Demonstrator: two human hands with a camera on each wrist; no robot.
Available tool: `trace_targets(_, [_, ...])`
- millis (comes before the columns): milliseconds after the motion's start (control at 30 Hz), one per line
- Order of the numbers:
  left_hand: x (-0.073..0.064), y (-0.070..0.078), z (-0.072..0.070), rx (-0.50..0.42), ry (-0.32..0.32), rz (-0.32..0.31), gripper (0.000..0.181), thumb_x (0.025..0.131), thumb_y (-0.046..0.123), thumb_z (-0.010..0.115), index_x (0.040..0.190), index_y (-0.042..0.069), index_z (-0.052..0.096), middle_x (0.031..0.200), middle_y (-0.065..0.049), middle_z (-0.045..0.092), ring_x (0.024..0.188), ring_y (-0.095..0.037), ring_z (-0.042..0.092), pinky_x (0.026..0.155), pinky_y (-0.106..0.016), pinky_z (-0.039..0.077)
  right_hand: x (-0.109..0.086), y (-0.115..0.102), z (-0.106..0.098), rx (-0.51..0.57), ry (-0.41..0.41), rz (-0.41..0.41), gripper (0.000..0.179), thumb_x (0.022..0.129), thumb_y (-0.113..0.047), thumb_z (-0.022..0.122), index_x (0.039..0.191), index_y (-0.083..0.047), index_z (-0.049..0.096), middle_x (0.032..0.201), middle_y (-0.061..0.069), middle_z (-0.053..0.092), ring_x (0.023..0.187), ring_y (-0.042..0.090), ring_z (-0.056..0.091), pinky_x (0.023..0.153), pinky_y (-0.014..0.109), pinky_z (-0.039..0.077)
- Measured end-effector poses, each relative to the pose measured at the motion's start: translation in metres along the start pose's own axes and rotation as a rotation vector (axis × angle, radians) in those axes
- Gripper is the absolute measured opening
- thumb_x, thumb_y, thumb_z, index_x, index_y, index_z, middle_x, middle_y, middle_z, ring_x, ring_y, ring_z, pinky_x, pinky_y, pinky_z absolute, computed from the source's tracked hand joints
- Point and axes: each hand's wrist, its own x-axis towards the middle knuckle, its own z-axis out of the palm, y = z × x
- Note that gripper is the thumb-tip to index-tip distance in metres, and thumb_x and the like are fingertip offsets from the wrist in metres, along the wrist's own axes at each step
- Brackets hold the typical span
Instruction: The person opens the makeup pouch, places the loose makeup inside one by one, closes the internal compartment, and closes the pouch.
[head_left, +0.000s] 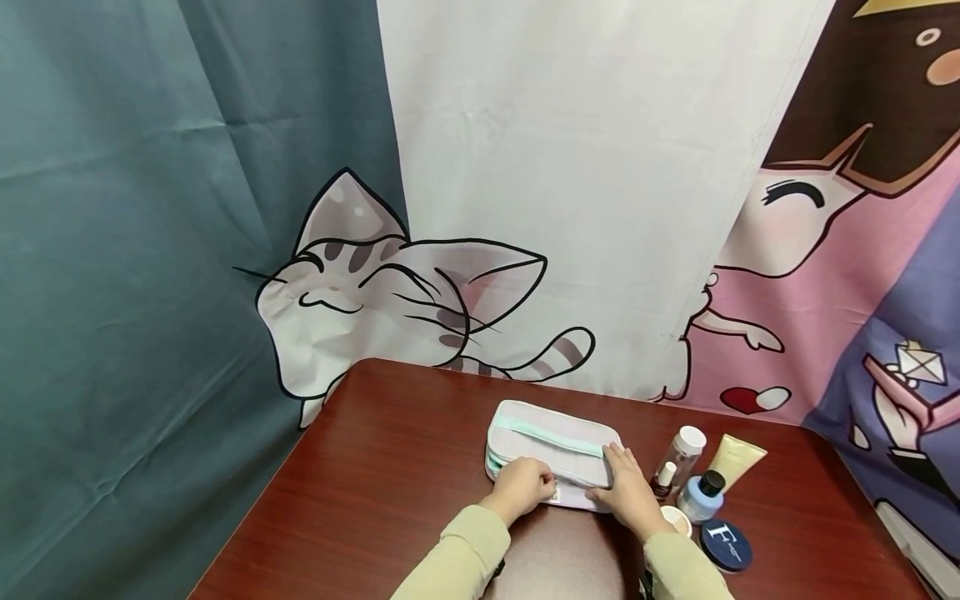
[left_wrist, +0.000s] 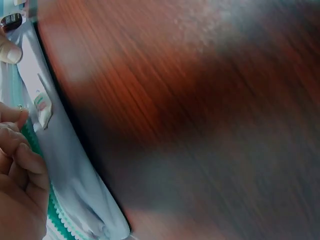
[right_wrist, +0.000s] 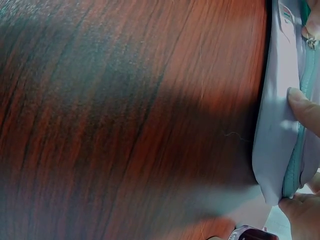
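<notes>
A pale lilac-grey zip pouch [head_left: 558, 460] with a mint strap across its top lies on the table. At its front side my left hand [head_left: 521, 485] pinches the small metal zipper pull [right_wrist: 311, 43] between thumb and finger. In the left wrist view, the green zipper teeth [left_wrist: 56, 212] are parted on the near side of this hand. My right hand [head_left: 628, 492] grips the pouch's right end, its thumb [right_wrist: 303, 107] pressing the front wall just beside the zipper and its fingers over the top. A white label [left_wrist: 43, 107] hangs from the front wall.
Right of the pouch stand a clear bottle with a white cap [head_left: 684, 454], a small dark bottle with a white cap [head_left: 663, 479], a blue bottle [head_left: 701, 500] and a yellow tube [head_left: 737, 460]. A small round white container [head_left: 677, 521] and a dark blue round case [head_left: 725, 545] lie nearer.
</notes>
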Motion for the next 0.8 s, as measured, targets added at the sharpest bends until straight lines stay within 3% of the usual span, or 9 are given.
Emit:
trace_targets(233, [0.002,0.006,0.002,0.055,0.044,0.058,0.014,0.068,0.019,0.066,0.057,0.026,0.06,0.055,0.019,0.049,0.05,0.0,0.043,0.045,-0.017,0.033,0.0,0.0,0.002,-0.021,-0.005,-0.004,0.079,0.065,-0.013,0.082,0.127,0.016,0.042,0.135,0.034,0.037,0.127,0.052,0.026,0.102,0.055,0.021])
trace_targets(567, [0.003,0.004,-0.001,0.08,-0.045,0.099,0.009,0.079,0.025,0.066,0.07,0.026,0.068,0.064,0.017,0.058,0.058,0.0,0.051,0.052,-0.019,0.04,-0.004,0.005,0.003,-0.018,0.008,-0.019,0.079,0.067,-0.013,0.082,0.13,0.013,0.041,0.137,0.032,0.035,0.128,0.05,0.023,0.102,0.057,0.021])
trace_targets(667, [0.003,0.004,0.0,0.063,-0.024,0.101,0.01,0.076,0.023,0.067,0.067,0.026,0.066,0.061,0.017,0.056,0.054,0.0,0.048,0.049,-0.019,0.038,-0.005,0.005,0.005,-0.03,0.067,-0.042,0.079,0.065,-0.013,0.083,0.128,0.011,0.044,0.135,0.031,0.037,0.126,0.049,0.027,0.098,0.058,0.025])
trace_targets(800, [0.002,0.004,0.001,0.037,-0.01,0.066,0.01,0.074,0.023,0.067,0.064,0.025,0.065,0.058,0.017,0.053,0.052,0.0,0.046,0.047,-0.018,0.036,-0.008,0.002,0.011,-0.081,0.219,-0.087,0.076,0.055,-0.017,0.088,0.118,0.004,0.052,0.121,0.027,0.043,0.111,0.045,0.04,0.081,0.056,0.037])
